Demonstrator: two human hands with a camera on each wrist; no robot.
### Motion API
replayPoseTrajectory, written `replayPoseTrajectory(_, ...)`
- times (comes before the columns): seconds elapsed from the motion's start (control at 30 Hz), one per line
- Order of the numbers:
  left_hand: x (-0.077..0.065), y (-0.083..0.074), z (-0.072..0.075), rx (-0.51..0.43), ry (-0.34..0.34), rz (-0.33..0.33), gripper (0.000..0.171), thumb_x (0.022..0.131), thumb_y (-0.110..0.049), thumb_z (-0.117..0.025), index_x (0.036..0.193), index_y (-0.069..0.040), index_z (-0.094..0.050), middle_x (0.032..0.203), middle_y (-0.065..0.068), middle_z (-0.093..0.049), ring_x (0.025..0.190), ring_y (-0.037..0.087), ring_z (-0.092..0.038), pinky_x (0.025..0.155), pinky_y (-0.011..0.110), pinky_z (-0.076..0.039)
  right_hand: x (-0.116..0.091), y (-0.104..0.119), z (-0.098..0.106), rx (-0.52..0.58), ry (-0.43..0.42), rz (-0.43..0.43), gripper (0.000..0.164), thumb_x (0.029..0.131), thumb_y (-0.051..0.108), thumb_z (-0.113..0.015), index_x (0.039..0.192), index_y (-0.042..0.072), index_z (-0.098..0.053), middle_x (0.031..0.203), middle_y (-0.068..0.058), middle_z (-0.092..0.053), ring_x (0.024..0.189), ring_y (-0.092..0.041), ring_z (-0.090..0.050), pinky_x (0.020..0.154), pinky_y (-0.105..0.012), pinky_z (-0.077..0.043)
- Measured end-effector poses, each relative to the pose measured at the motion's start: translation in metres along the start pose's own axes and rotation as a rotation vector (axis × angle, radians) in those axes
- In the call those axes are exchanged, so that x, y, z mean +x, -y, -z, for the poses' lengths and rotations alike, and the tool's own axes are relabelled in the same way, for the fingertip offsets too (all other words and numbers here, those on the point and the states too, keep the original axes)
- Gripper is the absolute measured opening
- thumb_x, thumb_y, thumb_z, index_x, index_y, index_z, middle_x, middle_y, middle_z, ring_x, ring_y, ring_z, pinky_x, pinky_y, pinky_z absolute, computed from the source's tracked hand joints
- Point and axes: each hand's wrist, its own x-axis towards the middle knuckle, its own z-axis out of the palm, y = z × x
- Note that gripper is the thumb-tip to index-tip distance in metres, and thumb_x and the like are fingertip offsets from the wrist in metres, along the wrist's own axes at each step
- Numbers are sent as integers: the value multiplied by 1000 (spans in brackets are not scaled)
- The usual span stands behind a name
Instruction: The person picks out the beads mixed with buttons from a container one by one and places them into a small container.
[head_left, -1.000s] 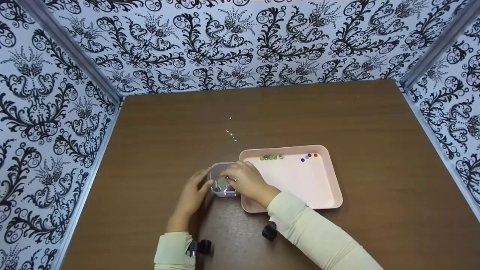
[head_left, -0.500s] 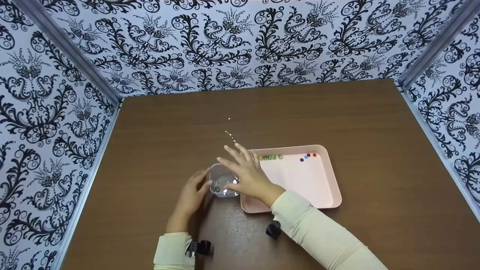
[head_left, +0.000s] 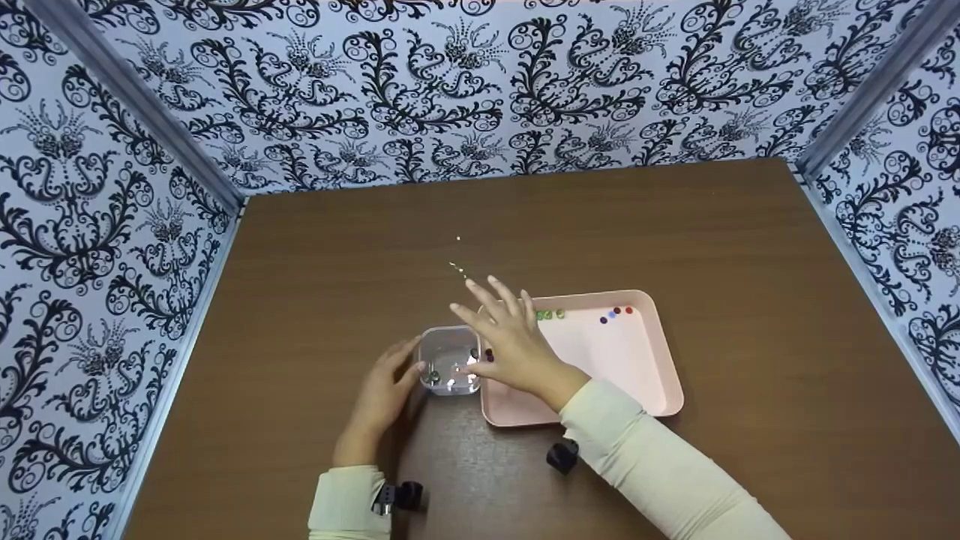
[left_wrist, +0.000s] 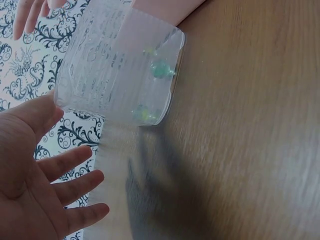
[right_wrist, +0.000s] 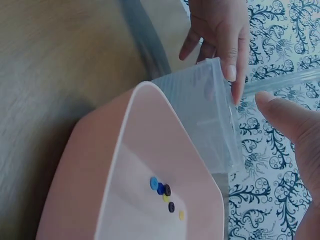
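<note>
My left hand touches the left side of a clear plastic container with its thumb and index finger. Its other fingers are spread and relaxed in the left wrist view. Green glass marbles lie in the container. My right hand is spread above the container's right edge and the pink tray, holding nothing. Along the tray's back wall, green marbles sit in a row, partly hidden by that hand. Small buttons in blue, black and yellow lie in the tray.
The brown table carries a short trail of tiny pale bits behind the container. More coloured dots, apparently buttons, lie at the tray's back right. Patterned walls enclose the table's back and sides.
My right hand has left the inside of the container, spread its fingers and moved right over the tray's left edge. Dark buttons now show beside it. The left hand has stayed put.
</note>
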Motion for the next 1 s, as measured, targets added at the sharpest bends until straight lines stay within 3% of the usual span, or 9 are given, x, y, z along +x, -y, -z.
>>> replayPoseTrajectory(0.5,0,-2,0,-31,-1,-12,43,94,-15,-62,135,-4,-56,139,26,-49,133,42,-40,112,55,-28,-5,-8,17,-21,-50,7,86,70,37,-85,144,21,-45,158,-5,-25,145,-33,-16,111,-67,-13)
replayPoseTrajectory(0.73,1,-2,-1,-43,-11,-52,42,93,-12,-63,133,0,-56,135,28,-51,130,43,-43,111,55,-30,-8,-12,23,-33,-90,28,84,69,38,-85,143,22,-47,156,-6,-29,144,-33,-20,109,-67,-16)
replayPoseTrajectory(1.0,1,0,-3,-53,-16,-30,43,94,-14,-63,133,0,-56,137,27,-50,131,43,-42,111,55,-29,-13,-17,29,-7,-116,18,82,70,38,-85,141,20,-49,155,-6,-31,144,-33,-21,110,-67,-16)
